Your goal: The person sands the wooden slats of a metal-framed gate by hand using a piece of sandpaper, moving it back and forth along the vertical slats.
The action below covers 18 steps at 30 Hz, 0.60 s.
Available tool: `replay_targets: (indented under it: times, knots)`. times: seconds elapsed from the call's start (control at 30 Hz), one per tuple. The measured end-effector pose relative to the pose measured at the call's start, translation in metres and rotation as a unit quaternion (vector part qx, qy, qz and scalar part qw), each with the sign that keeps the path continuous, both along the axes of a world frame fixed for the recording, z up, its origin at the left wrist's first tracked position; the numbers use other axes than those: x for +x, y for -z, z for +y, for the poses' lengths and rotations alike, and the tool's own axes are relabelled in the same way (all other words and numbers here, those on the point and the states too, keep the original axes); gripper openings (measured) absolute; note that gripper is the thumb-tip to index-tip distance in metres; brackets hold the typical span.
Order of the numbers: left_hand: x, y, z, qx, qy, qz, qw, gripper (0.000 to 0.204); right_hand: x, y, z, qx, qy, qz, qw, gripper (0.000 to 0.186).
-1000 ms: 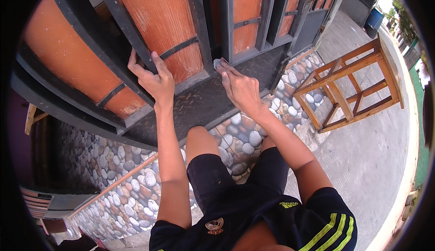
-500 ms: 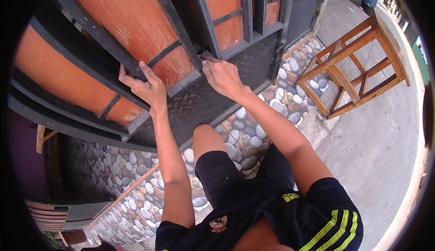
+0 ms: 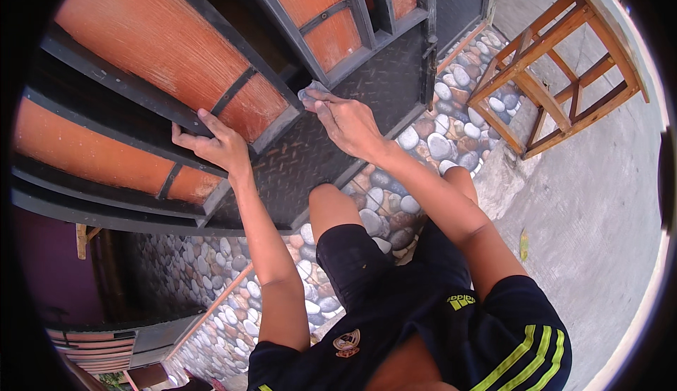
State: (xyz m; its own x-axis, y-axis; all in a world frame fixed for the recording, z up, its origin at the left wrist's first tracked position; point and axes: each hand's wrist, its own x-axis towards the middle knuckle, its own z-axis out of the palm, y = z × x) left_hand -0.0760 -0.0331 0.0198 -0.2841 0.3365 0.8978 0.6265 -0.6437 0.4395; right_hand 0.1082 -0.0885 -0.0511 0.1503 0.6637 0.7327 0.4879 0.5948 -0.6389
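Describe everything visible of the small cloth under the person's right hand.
The cloth is a small, pale grey-white rag, crumpled into a wad. Only a bit shows, poking out beyond the fingertips of the right hand, which presses it flat against the dark metal frame of the gate, just below an orange panel. The rest is hidden under the fingers. Its material looks soft, like fabric, but weave and full size cannot be told. The left hand grips a dark bar apart from it.

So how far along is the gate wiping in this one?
In hand: the right hand presses a small grey cloth onto the dark frame of the orange-panelled metal gate, while the left hand grips a frame bar. Nothing shows which bars are already wiped; wiped and unwiped surfaces look alike. What is left cannot be judged.
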Motion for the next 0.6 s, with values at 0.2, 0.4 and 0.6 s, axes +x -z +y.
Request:
replay_targets:
  times: [0.2,0.4,0.6]
  knots:
    - [0.003,-0.001,0.001,0.025,-0.012,0.027,0.999,0.04,0.041,0.046,-0.064,-0.144,0.038,-0.109,0.983,0.029]
    - [0.003,0.002,0.0,0.011,-0.006,0.011,1.0,0.037,0.032,0.026,-0.061,-0.103,-0.035,0.106,0.988,0.021]
    - [0.004,-0.001,-0.002,0.015,0.002,0.007,1.0,0.037,0.003,-0.004,-0.005,0.067,0.046,-0.074,0.994,0.023]
